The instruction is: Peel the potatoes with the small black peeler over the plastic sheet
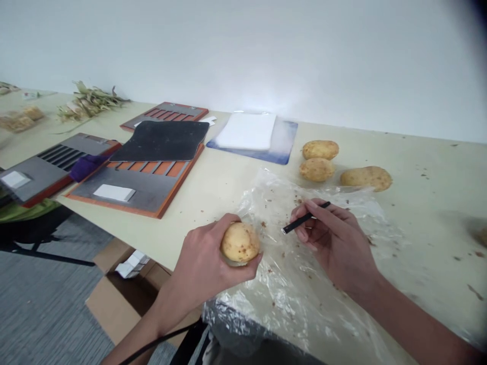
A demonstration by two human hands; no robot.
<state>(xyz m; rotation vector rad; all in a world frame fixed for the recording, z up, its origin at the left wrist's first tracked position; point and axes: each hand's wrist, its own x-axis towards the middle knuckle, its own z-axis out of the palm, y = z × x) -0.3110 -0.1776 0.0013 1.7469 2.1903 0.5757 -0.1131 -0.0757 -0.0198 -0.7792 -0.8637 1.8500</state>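
A pale yellow potato (240, 242) with brown specks sits in my left hand (207, 253), fingers and thumb wrapped round its sides. My right hand (335, 238) pinches a slim black stick-like tool (304, 218) with a small metallic tip. That tip points toward the potato and is apart from it. Under both hands a clear plastic sheet (289, 284) covers the table edge, dotted with brown scraps. Beyond my right hand lie more potatoes: one (320, 149) at the back, another (317, 169) just in front of it, and a longer one (366, 178) to the right.
Orange-edged grey boards (125, 185) stand at left, one under a black mat (162, 140). Behind lies a white pad (245, 132) on a blue sheet (287, 144). Dry husks (93, 101) lie farther left. An open cardboard box (114, 304) is on the floor below the table (429, 203).
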